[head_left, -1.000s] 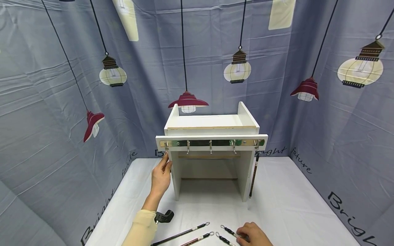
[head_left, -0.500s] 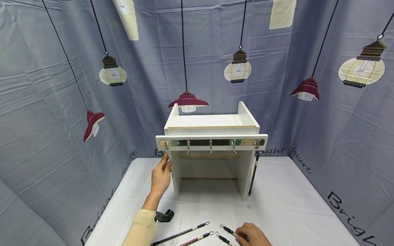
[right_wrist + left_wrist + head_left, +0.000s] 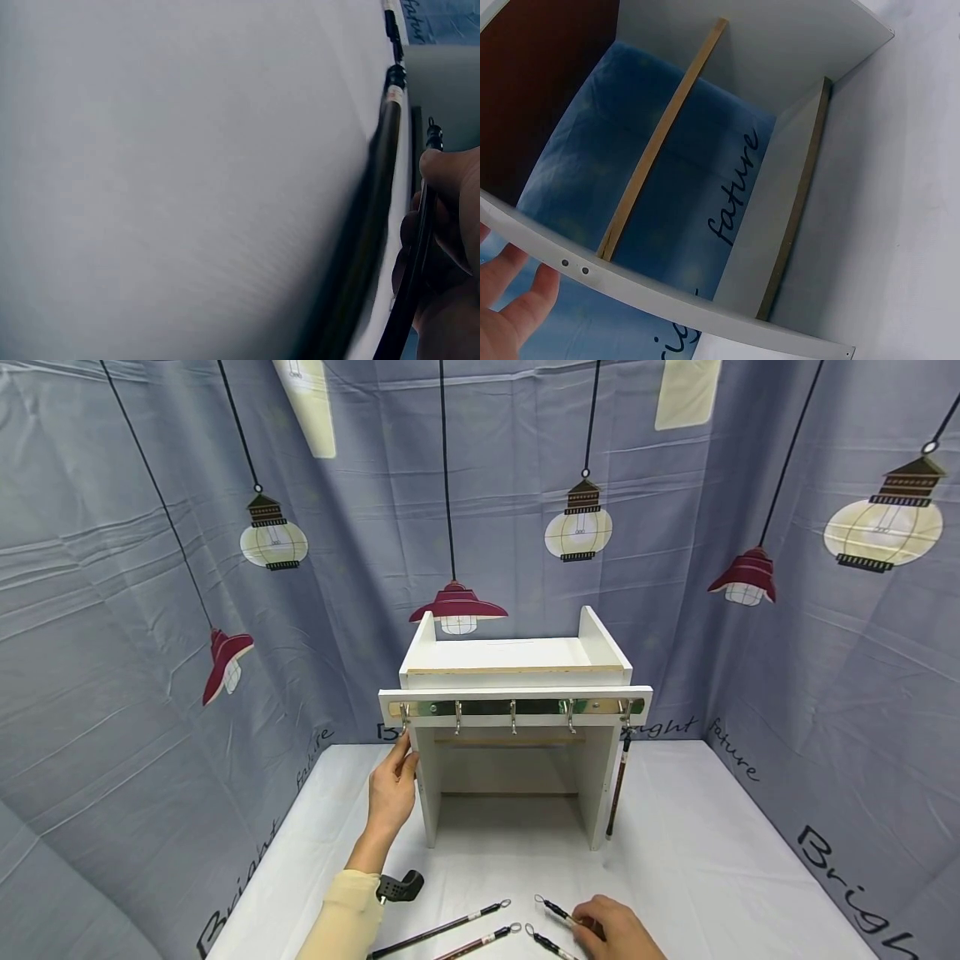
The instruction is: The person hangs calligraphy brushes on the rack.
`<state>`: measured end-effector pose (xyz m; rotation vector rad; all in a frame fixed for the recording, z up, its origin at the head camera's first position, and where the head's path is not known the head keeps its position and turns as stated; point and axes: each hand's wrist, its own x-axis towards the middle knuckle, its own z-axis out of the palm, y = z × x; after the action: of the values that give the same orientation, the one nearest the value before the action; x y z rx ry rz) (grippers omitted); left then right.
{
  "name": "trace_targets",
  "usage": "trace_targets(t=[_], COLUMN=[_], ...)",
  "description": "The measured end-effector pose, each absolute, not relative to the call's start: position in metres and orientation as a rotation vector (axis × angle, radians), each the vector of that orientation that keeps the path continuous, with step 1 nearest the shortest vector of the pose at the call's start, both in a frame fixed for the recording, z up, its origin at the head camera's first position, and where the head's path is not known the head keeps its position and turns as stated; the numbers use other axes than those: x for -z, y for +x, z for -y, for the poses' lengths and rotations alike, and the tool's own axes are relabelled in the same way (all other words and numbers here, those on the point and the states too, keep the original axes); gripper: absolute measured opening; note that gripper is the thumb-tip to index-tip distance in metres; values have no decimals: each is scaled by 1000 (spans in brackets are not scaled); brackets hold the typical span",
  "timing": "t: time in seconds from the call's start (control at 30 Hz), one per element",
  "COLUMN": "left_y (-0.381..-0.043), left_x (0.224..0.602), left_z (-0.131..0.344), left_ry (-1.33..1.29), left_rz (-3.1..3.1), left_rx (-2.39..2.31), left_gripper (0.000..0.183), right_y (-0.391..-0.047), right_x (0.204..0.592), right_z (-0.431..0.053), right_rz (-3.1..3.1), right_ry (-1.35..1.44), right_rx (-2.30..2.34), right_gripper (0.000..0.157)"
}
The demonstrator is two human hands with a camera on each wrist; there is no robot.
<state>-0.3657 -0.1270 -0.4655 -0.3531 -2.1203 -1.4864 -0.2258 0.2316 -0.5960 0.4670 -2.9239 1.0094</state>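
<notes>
My left hand (image 3: 392,789) touches the left side panel of a white wooden shelf unit (image 3: 517,678), just under its hook rail (image 3: 487,708). In the left wrist view, the fingertips (image 3: 546,281) lie against the panel's outer edge. My right hand (image 3: 611,927) pinches a dark calligraphy brush (image 3: 421,247) between thumb and fingers, with its looped end pointing forward. Beside it another brush (image 3: 546,942) lies on the table, and two more brushes, one black (image 3: 442,931) and one reddish (image 3: 480,945), lie to the left. A brown brush (image 3: 617,789) hangs from the rightmost hook.
Several metal hooks (image 3: 513,718) line the front rail. The unit stands on a white-covered table (image 3: 697,860), with a grey-blue printed curtain (image 3: 510,468) behind and at both sides. A black strap device (image 3: 401,887) sits on my left wrist.
My right hand has shifted slightly forward, and the brush in its fingers has risen a little. The hanging brush has swung slightly. My left hand has stayed against the shelf unit.
</notes>
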Motion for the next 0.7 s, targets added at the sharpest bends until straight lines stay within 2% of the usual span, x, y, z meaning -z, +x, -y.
trace_targets(t=[0.33,0.7], left_y=[-365,-366], left_x=[466,466], left_z=[127,126], left_ry=[-351,-322], left_rz=[2120,2136], left_rx=[1488,1505], left_gripper=[48,47], right_y=[-228,-236], right_x=[581,565], right_z=[-236,-231], right_rz=[2760,2437], right_ry=[604,682], right_rx=[-938,-807], right_gripper=[8,18])
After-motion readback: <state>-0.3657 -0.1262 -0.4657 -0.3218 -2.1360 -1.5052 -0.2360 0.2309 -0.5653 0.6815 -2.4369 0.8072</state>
